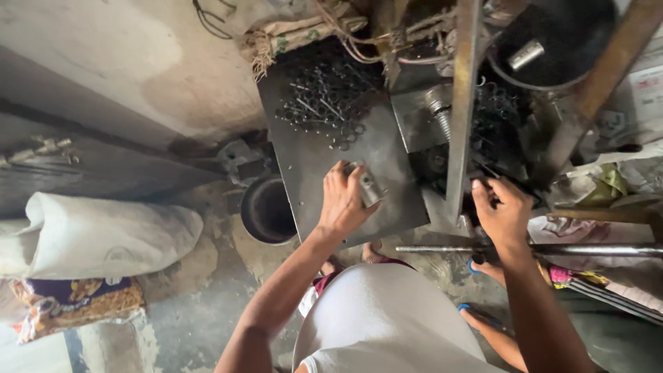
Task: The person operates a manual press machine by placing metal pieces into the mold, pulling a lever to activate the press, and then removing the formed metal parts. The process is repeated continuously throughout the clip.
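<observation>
While the left hand (343, 200) pinches a small metal block (368, 186) on a dull steel plate (387, 207), the right hand (504, 211) curls among dark parts, its grip unclear.

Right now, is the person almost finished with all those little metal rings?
Hard to say. A pile of small metal rings lies on the dark metal plate, with more rings by the machine. The left hand holds a small metal block on the plate; the right hand reaches into the machine. Which rings are done, I cannot tell.
</observation>
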